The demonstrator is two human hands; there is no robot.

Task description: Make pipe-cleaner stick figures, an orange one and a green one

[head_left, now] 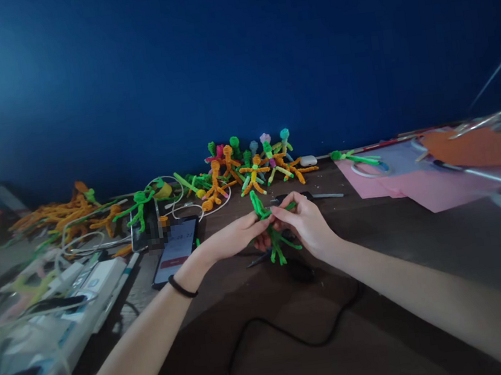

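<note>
- Two bare hands are in view: one left grip (pixel 238 235) and one right grip (pixel 314 227), with one black wristband (pixel 183 286) on the left wrist.
- One green pipe-cleaner figure (pixel 278 250) is held, above the dark surface (pixel 366 350).
- At 12 o'clock from it stands one cluster of pipe-cleaner figures (pixel 257 173) in orange, green, yellow and other colours; they overlap too much for an exact count, but there are more than six.
- One white earbud case (pixel 308 160) is at 1 o'clock, beside the cluster.
- One smartphone (pixel 177 251) with a lit screen is at 9 o'clock; one loose green figure (pixel 140 210) and one heap of orange pieces (pixel 62 213), too tangled to count, are between 9 and 10.
- One orange sheet (pixel 473 145) lies over pink paper (pixel 429 196) toward 3 o'clock; one black cable (pixel 297 341) curves at 6.
- The held figure sits between the two grips, touching both: its looped top points to 11 o'clock, its lower strands to 6 and 4.
- The left grip pinches the figure's middle from the 9 o'clock side.
- The right grip pinches a green strand between thumb and fingers from the 3 o'clock side.
</note>
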